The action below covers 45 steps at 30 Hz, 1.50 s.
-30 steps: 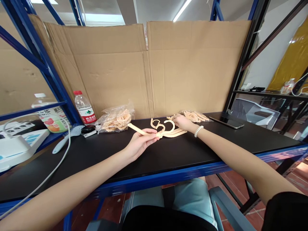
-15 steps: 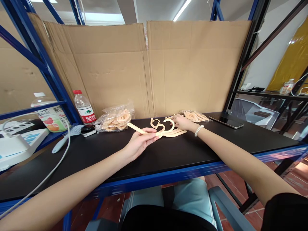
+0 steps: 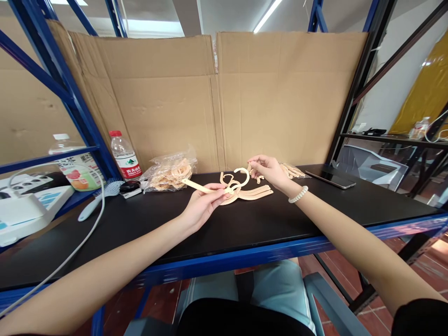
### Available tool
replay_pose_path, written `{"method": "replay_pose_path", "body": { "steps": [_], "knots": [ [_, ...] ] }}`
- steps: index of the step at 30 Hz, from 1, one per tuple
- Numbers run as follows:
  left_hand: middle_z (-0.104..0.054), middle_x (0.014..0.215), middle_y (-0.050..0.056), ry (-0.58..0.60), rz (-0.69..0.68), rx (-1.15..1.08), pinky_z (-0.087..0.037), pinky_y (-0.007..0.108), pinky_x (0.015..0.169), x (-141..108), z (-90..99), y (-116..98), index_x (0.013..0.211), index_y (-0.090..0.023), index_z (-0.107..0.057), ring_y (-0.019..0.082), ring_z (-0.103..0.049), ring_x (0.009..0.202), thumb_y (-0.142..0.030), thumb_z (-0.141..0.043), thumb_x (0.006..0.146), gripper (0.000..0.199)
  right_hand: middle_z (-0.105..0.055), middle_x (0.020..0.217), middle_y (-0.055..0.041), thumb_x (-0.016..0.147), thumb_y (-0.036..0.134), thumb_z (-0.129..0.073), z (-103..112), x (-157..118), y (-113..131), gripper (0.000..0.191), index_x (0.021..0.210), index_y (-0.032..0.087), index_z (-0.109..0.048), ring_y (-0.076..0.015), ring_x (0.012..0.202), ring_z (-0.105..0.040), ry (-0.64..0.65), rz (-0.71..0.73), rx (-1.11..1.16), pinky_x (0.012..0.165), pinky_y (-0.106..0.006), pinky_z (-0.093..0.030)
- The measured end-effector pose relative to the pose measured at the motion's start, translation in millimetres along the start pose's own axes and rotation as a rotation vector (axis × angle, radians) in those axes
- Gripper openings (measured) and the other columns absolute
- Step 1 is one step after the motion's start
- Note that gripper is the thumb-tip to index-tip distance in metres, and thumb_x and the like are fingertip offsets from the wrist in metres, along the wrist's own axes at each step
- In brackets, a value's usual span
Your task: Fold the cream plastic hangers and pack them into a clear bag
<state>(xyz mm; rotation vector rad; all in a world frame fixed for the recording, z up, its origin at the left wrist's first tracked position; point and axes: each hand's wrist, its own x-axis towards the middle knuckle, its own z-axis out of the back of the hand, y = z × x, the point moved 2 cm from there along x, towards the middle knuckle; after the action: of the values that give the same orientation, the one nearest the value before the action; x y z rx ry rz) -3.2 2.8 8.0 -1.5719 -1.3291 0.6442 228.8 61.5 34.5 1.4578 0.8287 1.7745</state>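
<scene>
My left hand [image 3: 205, 207] is closed on a cream plastic hanger [image 3: 196, 185], holding it just above the black table; one arm points left and its hook curves up at the right. My right hand [image 3: 271, 171], with a beaded bracelet at the wrist, pinches a small cream plastic piece [image 3: 249, 168] beside the hook. Beneath and to the right of the hanger lie loose hanger arms [image 3: 259, 192]. A loose hook part [image 3: 227, 179] rests behind it. Some small cream pieces [image 3: 260, 179] lie below my right fingers.
A clear bag of cream parts [image 3: 170, 175] and a red-capped bottle [image 3: 125, 156] stand at the back left. A phone [image 3: 331, 177] and more cream parts [image 3: 292, 171] lie to the right. A brush [image 3: 101, 198] and white cable [image 3: 94, 221] are at left; cardboard [image 3: 168, 102] walls the back.
My right hand has risen from the small parts with a piece between its fingers and moved slightly right. The hanger in my left hand has tilted a little, its hook turning upward.
</scene>
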Motion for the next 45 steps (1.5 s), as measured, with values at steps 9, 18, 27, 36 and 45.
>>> {"method": "replay_pose_path", "body": {
  "steps": [9,18,27,36,45],
  "knots": [
    [-0.072,0.075,0.006,-0.032,-0.018,0.046,-0.057,0.024,0.085,2.2,2.4,1.1,0.076,-0.009,-0.072,0.015,-0.07,0.077,-0.011,-0.083,0.067,0.014,-0.076,0.08,-0.006,0.077,0.046,-0.074,-37.0,-24.5,23.7,0.037,0.098,0.017,-0.065,-0.0175,0.077,-0.073,0.093,-0.047,0.26,0.075,-0.032,-0.06],
    [-0.074,0.089,0.007,0.056,0.088,0.116,-0.055,0.026,0.087,-2.3,-1.5,4.7,0.096,-0.012,-0.074,0.016,-0.07,0.082,-0.009,-0.079,0.072,0.025,-0.075,0.085,-0.0039,0.073,0.041,-0.079,-49.6,-32.9,24.8,0.034,0.098,0.019,-0.069,-0.0186,0.087,-0.072,0.152,-0.095,0.36,0.085,-0.036,-0.059],
    [-0.073,0.087,0.005,-0.008,-0.003,0.056,-0.055,0.023,0.079,0.9,2.4,0.0,0.085,-0.013,-0.075,0.015,-0.069,0.081,-0.021,-0.084,0.071,0.018,-0.072,0.082,-0.003,0.078,0.044,-0.073,-50.1,-36.9,22.7,0.032,0.097,0.019,-0.074,-0.0167,0.079,-0.069,0.243,0.013,0.133,0.083,-0.037,-0.057],
    [-0.073,0.09,0.008,0.069,-0.057,0.195,-0.053,0.027,0.077,-2.7,0.2,-3.2,0.093,-0.014,-0.075,0.019,-0.068,0.084,-0.036,-0.082,0.073,0.03,-0.061,0.081,-0.0009,0.083,0.044,-0.068,-58.9,-43.8,30.0,0.026,0.088,0.019,-0.064,-0.0131,0.075,-0.061,0.342,-0.014,0.169,0.063,-0.027,-0.057],
    [-0.073,0.085,0.01,0.061,-0.033,0.394,-0.05,0.025,0.067,-4.9,0.7,-2.8,0.092,-0.013,-0.074,0.021,-0.068,0.083,-0.043,-0.082,0.071,0.037,-0.068,0.078,0.0004,0.076,0.031,-0.078,-56.4,-45.5,16.7,0.026,0.09,0.018,-0.059,-0.0099,0.071,-0.065,0.44,-0.336,0.332,0.065,-0.022,-0.055]
  ]
}}
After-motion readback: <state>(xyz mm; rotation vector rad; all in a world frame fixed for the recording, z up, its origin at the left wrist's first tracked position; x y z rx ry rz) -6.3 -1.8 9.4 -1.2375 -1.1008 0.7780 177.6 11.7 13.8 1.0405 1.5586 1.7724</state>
